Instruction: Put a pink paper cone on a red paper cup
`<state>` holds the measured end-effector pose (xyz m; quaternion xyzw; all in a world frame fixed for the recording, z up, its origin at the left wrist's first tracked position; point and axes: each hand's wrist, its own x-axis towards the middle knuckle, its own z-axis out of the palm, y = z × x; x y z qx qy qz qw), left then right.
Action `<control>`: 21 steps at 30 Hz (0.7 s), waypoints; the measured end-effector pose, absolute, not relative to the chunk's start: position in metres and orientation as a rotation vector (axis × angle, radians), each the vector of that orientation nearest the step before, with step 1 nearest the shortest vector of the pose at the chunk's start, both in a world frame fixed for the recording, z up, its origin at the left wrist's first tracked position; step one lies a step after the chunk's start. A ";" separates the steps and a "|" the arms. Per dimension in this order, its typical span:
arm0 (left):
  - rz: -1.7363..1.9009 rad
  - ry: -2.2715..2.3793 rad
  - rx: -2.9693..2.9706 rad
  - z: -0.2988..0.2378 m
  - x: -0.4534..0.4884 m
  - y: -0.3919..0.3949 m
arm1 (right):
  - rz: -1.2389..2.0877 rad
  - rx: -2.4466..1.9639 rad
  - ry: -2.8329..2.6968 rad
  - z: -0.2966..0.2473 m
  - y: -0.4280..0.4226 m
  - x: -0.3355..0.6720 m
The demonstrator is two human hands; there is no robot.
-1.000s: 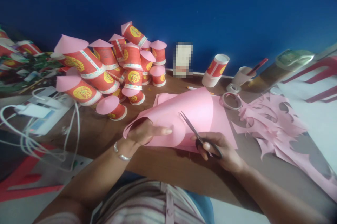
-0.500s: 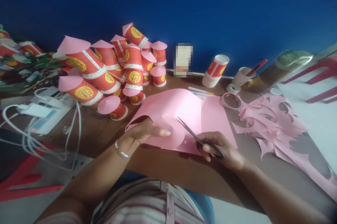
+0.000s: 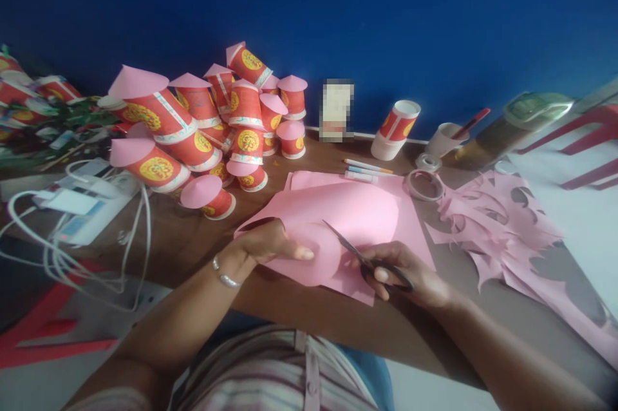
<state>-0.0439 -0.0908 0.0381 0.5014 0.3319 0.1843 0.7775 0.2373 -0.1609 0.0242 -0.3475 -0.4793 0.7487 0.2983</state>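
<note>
My left hand (image 3: 270, 243) is closed on a sheet of pink paper (image 3: 347, 201), thumb on top and the other fingers beneath it. A rounded pink piece (image 3: 321, 256), partly cut from the sheet, lies under that thumb. In my right hand (image 3: 393, 269) is a pair of scissors (image 3: 360, 250) with dark handles. Its blades point up and to the left over the paper, beside the curved cut. More pink paper (image 3: 415, 224) lies flat on the table underneath. The edge of the sheet by my left wrist is cut into a curve.
Red paper cups with pink cone tops (image 3: 248, 140) are piled at the left. White cables and a power strip (image 3: 82, 211) lie nearer. Markers (image 3: 362, 172), tape rolls (image 3: 425, 185), stacked cups (image 3: 398, 127) and pink paper scraps (image 3: 497, 218) are at the back and right.
The pink sheet has dropped flatter and shifted, uncovering the markers and the stack's back edge; a corner now hangs over the near table edge. Both hands stay nearly in place.
</note>
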 end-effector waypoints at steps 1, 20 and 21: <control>0.358 0.720 1.074 0.037 -0.044 -0.091 | 1.990 -0.920 -1.286 0.025 -0.161 0.237; 0.761 0.531 1.024 0.026 -0.038 -0.097 | 1.654 -0.958 -1.192 0.026 -0.159 0.228; 0.803 0.561 1.052 0.022 -0.040 -0.098 | 1.648 -0.952 -1.187 0.027 -0.160 0.227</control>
